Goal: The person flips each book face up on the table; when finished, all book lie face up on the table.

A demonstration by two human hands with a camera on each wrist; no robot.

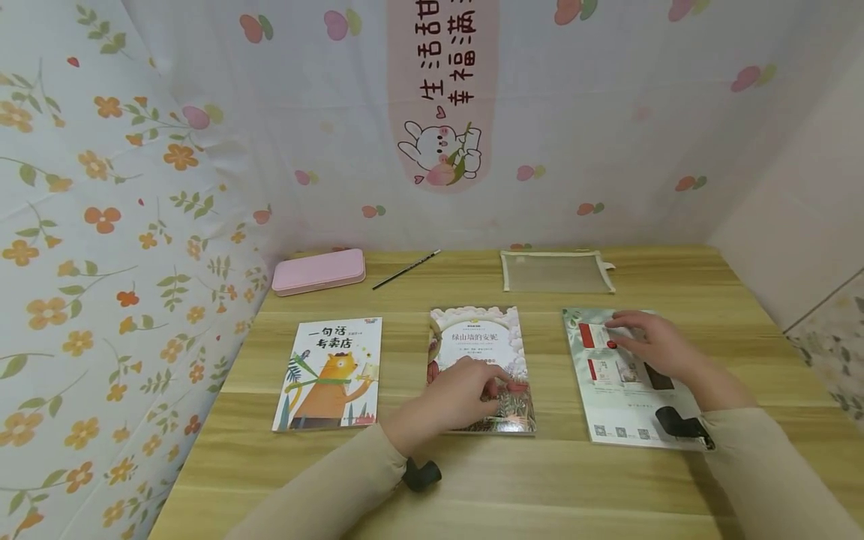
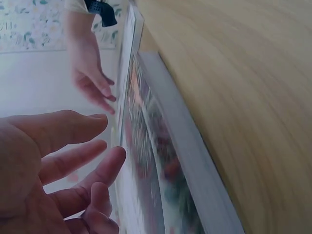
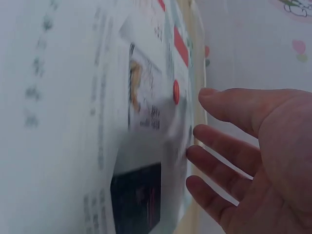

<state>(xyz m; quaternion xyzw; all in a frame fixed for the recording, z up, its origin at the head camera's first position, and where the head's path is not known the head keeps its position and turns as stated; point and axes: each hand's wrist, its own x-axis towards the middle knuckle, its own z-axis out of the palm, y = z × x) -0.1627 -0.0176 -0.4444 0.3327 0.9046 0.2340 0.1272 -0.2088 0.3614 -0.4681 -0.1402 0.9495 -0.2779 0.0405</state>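
Over the lower half of the middle book (image 1: pixel 475 337), a paperback with a pinkish-white cover, is my left hand (image 1: pixel 455 394). In the left wrist view its fingers (image 2: pixel 83 129) are loosely bent and grip nothing; a small gap seems to separate them from the cover. My right hand (image 1: pixel 658 349) is spread above the right book (image 1: pixel 607 412), which has a pale green and white printed cover. The right wrist view has its fingertips (image 3: pixel 200 131) close to that cover (image 3: pixel 73 122); whether they touch, I cannot tell. Both books lie flat.
A third book (image 1: pixel 327 375) with a cartoon bear lies on the left of the wooden table (image 1: pixel 486 480). Behind the books are a pink pencil case (image 1: pixel 319 271), a dark pencil (image 1: pixel 406 270) and a mesh zip pouch (image 1: pixel 556 272). A patterned curtain (image 1: pixel 324 202) hangs at the back.
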